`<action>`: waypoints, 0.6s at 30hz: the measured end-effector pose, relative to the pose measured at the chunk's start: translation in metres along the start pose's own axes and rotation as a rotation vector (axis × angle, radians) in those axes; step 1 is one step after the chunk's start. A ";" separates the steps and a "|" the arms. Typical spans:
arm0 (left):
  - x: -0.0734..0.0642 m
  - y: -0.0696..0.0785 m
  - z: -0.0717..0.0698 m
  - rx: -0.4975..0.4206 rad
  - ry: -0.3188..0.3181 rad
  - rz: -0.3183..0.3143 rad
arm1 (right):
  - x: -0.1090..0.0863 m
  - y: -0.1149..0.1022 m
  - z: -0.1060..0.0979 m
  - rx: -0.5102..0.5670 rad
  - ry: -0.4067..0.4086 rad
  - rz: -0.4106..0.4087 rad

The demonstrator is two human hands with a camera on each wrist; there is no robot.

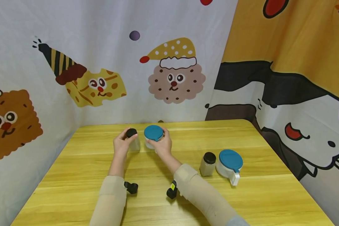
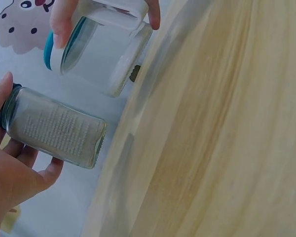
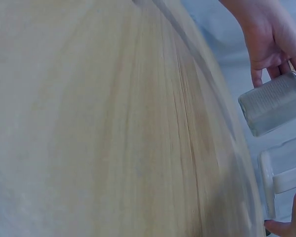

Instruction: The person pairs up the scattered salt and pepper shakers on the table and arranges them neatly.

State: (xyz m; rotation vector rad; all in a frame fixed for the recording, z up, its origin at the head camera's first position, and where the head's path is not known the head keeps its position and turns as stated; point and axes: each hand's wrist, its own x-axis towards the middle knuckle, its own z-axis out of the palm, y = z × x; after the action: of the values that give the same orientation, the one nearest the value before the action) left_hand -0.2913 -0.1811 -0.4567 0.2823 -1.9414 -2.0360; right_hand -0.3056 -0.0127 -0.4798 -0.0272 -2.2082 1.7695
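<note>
My left hand (image 1: 121,143) grips a small clear glass jar (image 2: 56,126) by its black lid (image 1: 131,132), near the far side of the table. Printed lettering shows on the jar's side in the left wrist view. To its right, my right hand (image 1: 164,142) holds a clear container with a blue lid (image 1: 153,133), thumb and fingers around the lid's edge. That container has a white handle (image 2: 116,12) and a white base. Jar and container are held side by side with a narrow gap between them. Both seem slightly raised off the table in the left wrist view.
On the right of the wooden table (image 1: 82,175) stand a second black-lidded jar (image 1: 207,164) and a second blue-lidded container (image 1: 230,160) with its white handle towards me. A cartoon-printed curtain (image 1: 107,47) hangs behind the table's far edge.
</note>
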 end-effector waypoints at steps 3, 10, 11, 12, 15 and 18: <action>-0.002 0.002 0.001 -0.003 -0.004 0.000 | 0.000 0.000 -0.001 0.006 0.017 0.001; -0.007 0.008 0.003 -0.011 -0.011 0.008 | -0.002 -0.001 -0.005 0.034 0.053 0.012; -0.008 0.008 0.003 -0.011 -0.013 0.009 | -0.002 -0.001 -0.005 0.036 0.056 0.013; -0.009 0.009 0.003 -0.011 -0.016 0.011 | -0.002 -0.001 -0.005 0.036 0.059 0.013; -0.012 0.010 0.003 -0.013 -0.023 0.019 | -0.003 -0.002 -0.007 0.037 0.059 0.019; -0.014 0.010 0.003 -0.023 -0.030 0.025 | -0.004 -0.004 -0.008 0.034 0.058 0.026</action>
State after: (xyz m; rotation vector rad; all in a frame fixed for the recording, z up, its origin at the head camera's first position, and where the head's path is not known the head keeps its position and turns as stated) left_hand -0.2780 -0.1740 -0.4473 0.2226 -1.9278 -2.0563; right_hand -0.2987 -0.0065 -0.4756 -0.0990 -2.1466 1.7962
